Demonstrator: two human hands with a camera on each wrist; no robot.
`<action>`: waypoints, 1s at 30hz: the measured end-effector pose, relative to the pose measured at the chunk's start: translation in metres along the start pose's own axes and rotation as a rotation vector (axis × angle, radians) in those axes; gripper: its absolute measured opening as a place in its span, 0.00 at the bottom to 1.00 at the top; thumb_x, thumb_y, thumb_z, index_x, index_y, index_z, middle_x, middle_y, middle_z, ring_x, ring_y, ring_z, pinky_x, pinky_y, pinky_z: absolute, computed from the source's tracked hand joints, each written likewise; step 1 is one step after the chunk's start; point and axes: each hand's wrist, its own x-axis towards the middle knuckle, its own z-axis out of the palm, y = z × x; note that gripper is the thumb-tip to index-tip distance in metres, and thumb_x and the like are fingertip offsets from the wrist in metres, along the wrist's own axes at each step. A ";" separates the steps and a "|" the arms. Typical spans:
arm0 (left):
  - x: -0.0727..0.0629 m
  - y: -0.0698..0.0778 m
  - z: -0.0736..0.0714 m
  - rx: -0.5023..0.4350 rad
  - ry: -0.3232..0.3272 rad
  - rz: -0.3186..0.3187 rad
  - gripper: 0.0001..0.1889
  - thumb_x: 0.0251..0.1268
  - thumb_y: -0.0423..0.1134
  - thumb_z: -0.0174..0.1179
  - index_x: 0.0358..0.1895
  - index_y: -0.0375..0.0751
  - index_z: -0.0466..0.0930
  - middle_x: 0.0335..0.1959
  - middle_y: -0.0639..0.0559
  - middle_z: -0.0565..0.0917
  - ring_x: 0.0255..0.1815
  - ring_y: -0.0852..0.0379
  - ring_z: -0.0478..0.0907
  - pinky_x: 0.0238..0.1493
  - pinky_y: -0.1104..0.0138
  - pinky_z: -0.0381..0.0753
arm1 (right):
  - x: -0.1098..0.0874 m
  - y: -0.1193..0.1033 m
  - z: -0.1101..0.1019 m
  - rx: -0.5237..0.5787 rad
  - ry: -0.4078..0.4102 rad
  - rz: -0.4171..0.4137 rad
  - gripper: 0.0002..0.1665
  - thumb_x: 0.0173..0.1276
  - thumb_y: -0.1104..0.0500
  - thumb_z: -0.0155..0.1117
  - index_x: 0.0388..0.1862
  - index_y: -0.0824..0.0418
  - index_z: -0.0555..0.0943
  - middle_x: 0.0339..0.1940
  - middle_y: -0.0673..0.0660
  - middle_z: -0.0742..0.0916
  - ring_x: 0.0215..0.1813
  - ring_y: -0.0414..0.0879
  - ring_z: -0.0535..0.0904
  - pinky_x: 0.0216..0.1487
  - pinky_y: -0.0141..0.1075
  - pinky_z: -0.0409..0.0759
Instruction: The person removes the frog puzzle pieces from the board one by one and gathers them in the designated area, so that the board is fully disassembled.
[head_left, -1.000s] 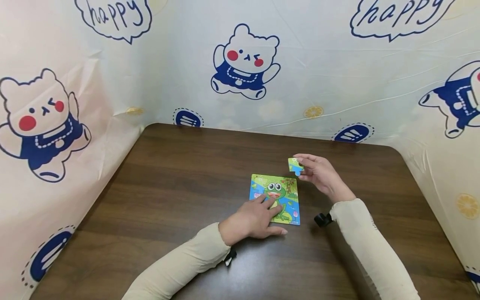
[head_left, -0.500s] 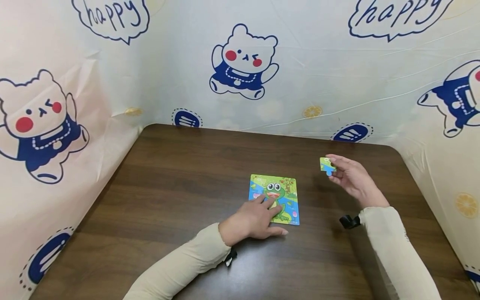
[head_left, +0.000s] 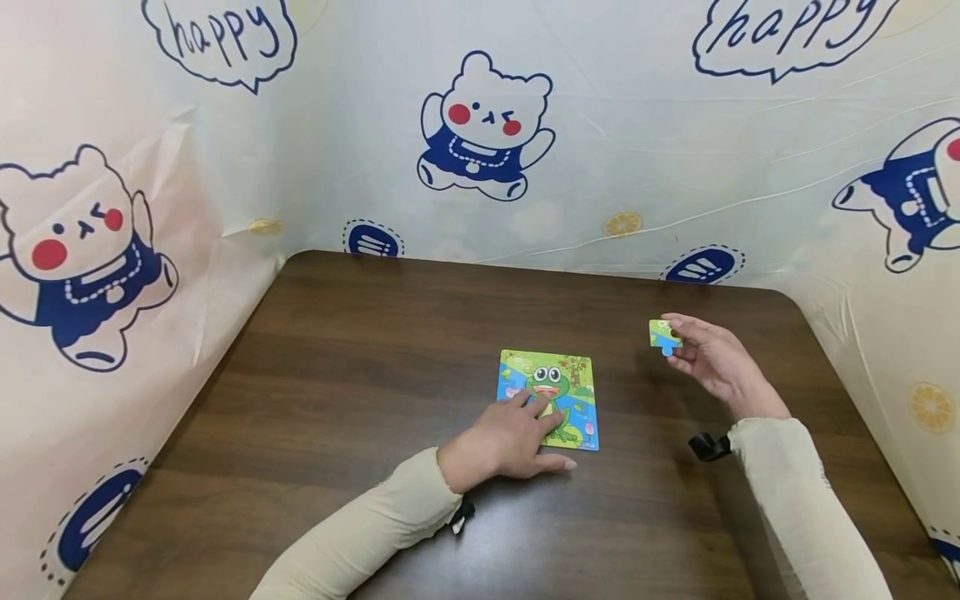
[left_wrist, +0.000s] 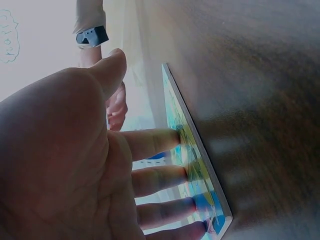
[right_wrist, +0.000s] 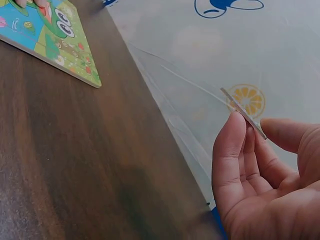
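Within right grip, small puzzle piece, pinched above table

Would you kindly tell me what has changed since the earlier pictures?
The right hand, pinching a small green-and-blue puzzle piece, has moved rightward, away from the square frog puzzle board. Nothing was newly grasped or released. The left hand still touches the board, unmoved on the brown table.
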 end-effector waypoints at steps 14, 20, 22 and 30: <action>0.001 0.001 0.000 -0.009 0.016 0.008 0.40 0.69 0.76 0.42 0.79 0.62 0.60 0.84 0.55 0.55 0.83 0.47 0.55 0.75 0.54 0.67 | 0.003 0.018 -0.010 -0.049 0.019 0.038 0.12 0.80 0.54 0.56 0.50 0.47 0.87 0.36 0.44 0.85 0.35 0.40 0.81 0.41 0.32 0.85; 0.002 0.000 0.001 -0.019 0.017 0.018 0.41 0.69 0.76 0.42 0.79 0.61 0.61 0.83 0.53 0.56 0.83 0.46 0.54 0.77 0.55 0.65 | 0.006 0.030 -0.014 -0.089 0.033 0.067 0.11 0.81 0.53 0.55 0.51 0.45 0.85 0.39 0.43 0.81 0.38 0.39 0.80 0.43 0.32 0.85; 0.001 0.000 0.001 -0.021 0.022 0.017 0.40 0.69 0.76 0.42 0.79 0.60 0.61 0.83 0.53 0.56 0.83 0.45 0.55 0.77 0.56 0.65 | 0.010 0.034 -0.013 -0.098 0.031 0.074 0.11 0.81 0.53 0.55 0.52 0.45 0.85 0.39 0.43 0.82 0.38 0.39 0.81 0.44 0.32 0.84; 0.000 -0.001 -0.001 -0.044 0.021 0.016 0.39 0.70 0.74 0.44 0.79 0.60 0.62 0.83 0.53 0.57 0.82 0.46 0.56 0.78 0.57 0.64 | 0.011 0.044 -0.013 -0.174 0.064 0.090 0.14 0.81 0.52 0.54 0.59 0.47 0.80 0.44 0.42 0.80 0.40 0.37 0.81 0.45 0.31 0.84</action>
